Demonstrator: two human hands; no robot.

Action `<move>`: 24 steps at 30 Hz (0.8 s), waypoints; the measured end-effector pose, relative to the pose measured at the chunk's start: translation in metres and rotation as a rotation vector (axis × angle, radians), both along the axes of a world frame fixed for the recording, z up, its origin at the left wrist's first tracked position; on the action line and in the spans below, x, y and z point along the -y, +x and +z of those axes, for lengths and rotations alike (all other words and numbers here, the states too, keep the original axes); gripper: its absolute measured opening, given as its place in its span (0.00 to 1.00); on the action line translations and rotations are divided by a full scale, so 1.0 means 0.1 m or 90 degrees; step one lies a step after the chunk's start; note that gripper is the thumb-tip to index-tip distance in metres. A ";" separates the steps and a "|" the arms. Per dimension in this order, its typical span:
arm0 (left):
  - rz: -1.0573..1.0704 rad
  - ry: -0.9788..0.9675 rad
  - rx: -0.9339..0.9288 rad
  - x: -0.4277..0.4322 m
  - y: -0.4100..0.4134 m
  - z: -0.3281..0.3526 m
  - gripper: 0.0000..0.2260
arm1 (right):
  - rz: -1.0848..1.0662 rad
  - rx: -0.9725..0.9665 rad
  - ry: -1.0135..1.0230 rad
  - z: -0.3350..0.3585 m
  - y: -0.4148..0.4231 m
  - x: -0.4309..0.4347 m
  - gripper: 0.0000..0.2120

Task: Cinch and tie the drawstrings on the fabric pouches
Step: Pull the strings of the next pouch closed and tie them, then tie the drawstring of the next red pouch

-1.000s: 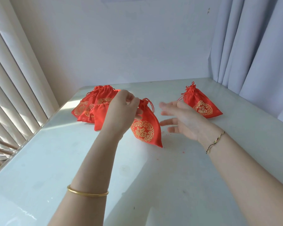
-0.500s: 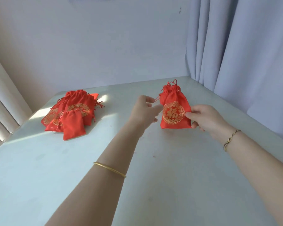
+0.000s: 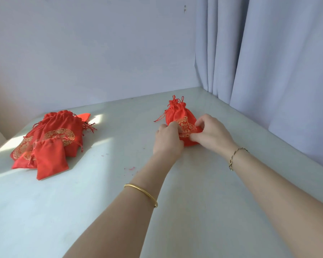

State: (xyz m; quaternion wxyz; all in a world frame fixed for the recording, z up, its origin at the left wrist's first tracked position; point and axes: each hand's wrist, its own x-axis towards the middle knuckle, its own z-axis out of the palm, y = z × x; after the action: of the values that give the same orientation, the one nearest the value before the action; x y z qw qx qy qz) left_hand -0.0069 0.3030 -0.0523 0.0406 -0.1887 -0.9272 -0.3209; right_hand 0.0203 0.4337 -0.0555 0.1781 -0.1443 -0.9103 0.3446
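The pouch (image 3: 182, 116) has been brought down onto the table (image 3: 101, 202), well right of the pile (image 3: 50, 138), near end pinched by left hand (image 3: 167, 140) and right hand (image 3: 212, 135), long axis running away, drawstrings (image 3: 176, 104) beyond both.

left grip (image 3: 167, 141) + right grip (image 3: 212, 134): pinching cinched pouch (image 3: 179, 113) on table (image 3: 194, 211) | pouch pile (image 3: 50, 138): well apart, left

Pouch pile (image 3: 50, 140) left on table (image 3: 101, 211); cinched pouch (image 3: 179, 113) right
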 end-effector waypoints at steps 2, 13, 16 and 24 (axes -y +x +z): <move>0.012 0.021 -0.013 -0.04 -0.04 0.00 0.15 | -0.012 -0.025 0.029 -0.02 -0.07 0.00 0.14; 0.050 0.173 -0.021 0.69 0.00 0.03 0.13 | -0.148 -0.032 0.239 0.18 -0.01 0.43 0.15; 0.176 0.152 -0.074 1.17 0.00 0.07 0.15 | -0.060 -0.106 0.215 0.23 0.05 0.88 0.11; 0.577 0.062 -0.044 2.32 -0.01 0.06 0.22 | 0.269 -0.035 -0.102 0.00 -0.02 2.23 0.10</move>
State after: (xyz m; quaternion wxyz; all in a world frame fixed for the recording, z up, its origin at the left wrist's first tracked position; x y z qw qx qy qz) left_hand -0.0074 0.0711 -0.0468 0.2170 0.2274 -0.8981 -0.3076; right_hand 0.0182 0.2109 -0.0556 0.1143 0.0452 -0.8849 0.4493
